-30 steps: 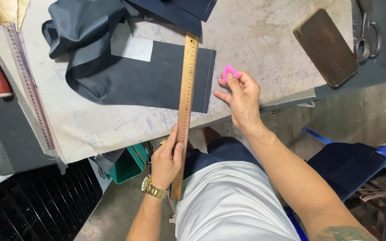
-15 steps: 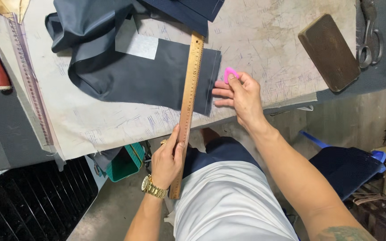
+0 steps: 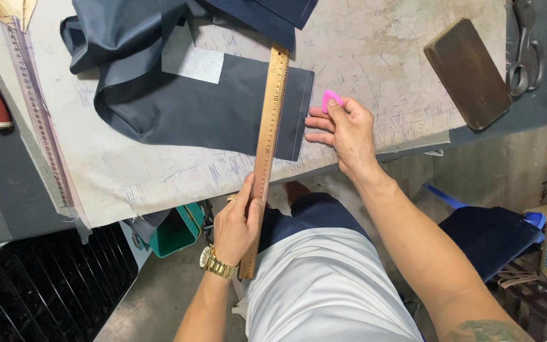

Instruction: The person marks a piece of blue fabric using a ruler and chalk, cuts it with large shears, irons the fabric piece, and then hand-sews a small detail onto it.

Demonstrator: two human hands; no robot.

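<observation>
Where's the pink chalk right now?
In the head view, the pink chalk is pinched in the right hand, just right of the dark grey fabric and the wooden ruler.

Left hand (image 3: 235,229) grips wooden ruler (image 3: 266,149) laid across grey cloth (image 3: 210,111); right hand (image 3: 348,130) pinches pink chalk (image 3: 330,99) beside cloth edge.

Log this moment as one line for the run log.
left hand: grips long wooden ruler laid across dark grey fabric piece | right hand: pinches pink tailor's chalk beside fabric edge
</observation>
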